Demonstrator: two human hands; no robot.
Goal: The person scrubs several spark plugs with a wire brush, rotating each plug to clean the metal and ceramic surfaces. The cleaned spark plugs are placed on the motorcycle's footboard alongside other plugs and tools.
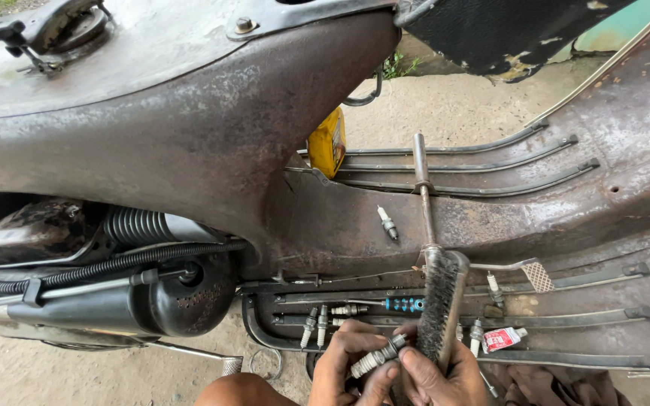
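Scooter body, rusted, fills twelve o'clock. Wire brush stands at five o'clock, right hand clenched round its handle. Left hand at six o'clock pinches spark plug against bristles; more plugs at seven o'clock.

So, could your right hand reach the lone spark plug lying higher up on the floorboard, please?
Probably not yet: the right hand is holding the wire brush, though nothing blocks the path to that spark plug.
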